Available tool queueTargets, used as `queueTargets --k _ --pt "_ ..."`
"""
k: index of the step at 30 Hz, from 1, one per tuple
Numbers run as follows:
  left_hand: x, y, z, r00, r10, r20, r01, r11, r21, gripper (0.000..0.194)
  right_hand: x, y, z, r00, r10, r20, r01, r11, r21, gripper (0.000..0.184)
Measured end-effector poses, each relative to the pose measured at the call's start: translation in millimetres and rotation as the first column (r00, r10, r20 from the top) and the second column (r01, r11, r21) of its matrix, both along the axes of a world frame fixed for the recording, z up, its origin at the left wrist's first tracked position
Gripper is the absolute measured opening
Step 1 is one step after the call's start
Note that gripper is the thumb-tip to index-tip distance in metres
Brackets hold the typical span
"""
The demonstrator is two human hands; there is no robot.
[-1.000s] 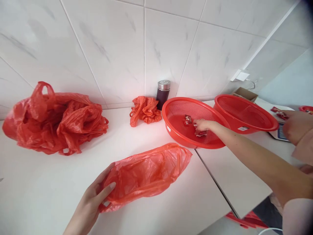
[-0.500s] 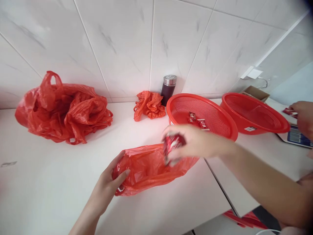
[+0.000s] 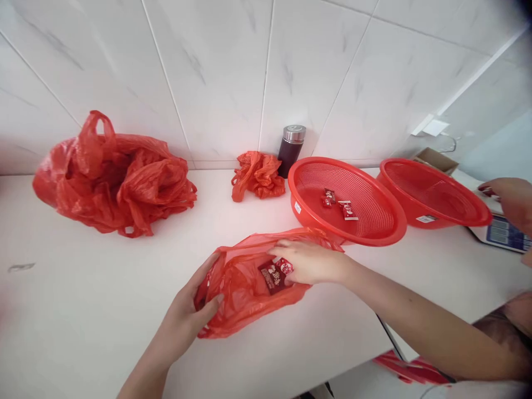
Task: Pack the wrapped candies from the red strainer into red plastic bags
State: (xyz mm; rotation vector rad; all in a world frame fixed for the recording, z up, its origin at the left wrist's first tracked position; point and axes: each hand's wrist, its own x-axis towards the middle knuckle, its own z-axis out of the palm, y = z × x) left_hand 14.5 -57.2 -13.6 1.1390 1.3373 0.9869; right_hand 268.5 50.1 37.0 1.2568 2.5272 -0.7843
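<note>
My left hand [image 3: 192, 313] grips the near edge of a red plastic bag [image 3: 245, 280] that lies on the white counter, holding its mouth apart. My right hand [image 3: 307, 260] is at the bag's mouth, closed on red candy packets [image 3: 276, 272] that sit partly inside the bag. Just behind it stands a red mesh basket [image 3: 374, 233] with a few red candy packets [image 3: 337, 204] on its bottom.
A second red basket [image 3: 434, 194] stands to the right, beside a digital scale [image 3: 501, 233]. Another person's hand [image 3: 509, 199] reaches over the scale. A big heap of red bags [image 3: 114, 180] lies at the left, a small crumpled bag [image 3: 257, 176] and a dark flask [image 3: 291, 151] by the tiled wall.
My right hand took candy packets from the near basket, carried them left and down, and now has them at the bag's mouth. My left hand shifted slightly and opened the bag.
</note>
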Motion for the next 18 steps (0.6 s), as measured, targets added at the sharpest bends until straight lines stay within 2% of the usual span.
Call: queueTargets --k 3,7,9,11,12,14,17,18 --pt "-5 -1 -2.1 0.999 0.029 -0.041 -0.029 0.999 0.021 0.064 3 -8 10.9 0.998 -0.012 -0.056 0.014 1.0 0.022 0.068" --pt "-8 -2 -5.5 0.993 0.081 -0.086 -0.077 0.996 0.05 0.065 9 -13 49.7 0.956 -0.058 -0.288 0.053 0.998 -0.026 0.049" --pt "-9 -2 -8.4 0.994 0.063 -0.091 -0.056 0.996 0.072 0.064 18 -1 68.9 0.905 -0.138 -0.403 0.138 0.99 -0.03 0.038" --pt "-10 -1 -12.0 0.995 0.015 -0.097 -0.007 0.997 0.074 0.064 32 26 78.2 0.862 -0.216 -0.458 0.27 0.961 0.056 0.035" --pt "-11 0 -13.9 0.995 -0.008 -0.104 0.015 0.998 0.066 0.064 42 44 77.9 0.855 -0.254 -0.452 0.346 0.929 0.133 0.035" --pt "-12 1 -16.8 0.993 -0.028 -0.113 0.034 0.998 0.048 0.063 68 85 67.4 0.868 -0.368 -0.335 0.464 0.841 0.279 0.042" --pt "-13 2 -17.4 0.994 -0.015 -0.108 0.02 0.998 0.052 0.06 108 132 37.8 0.846 -0.53 -0.062 0.52 0.794 0.316 0.079" --pt "-13 2 -16.3 0.995 -0.006 -0.096 0.011 0.999 0.054 0.059 120 141 27.5 0.836 -0.546 -0.055 0.532 0.782 0.323 0.085"
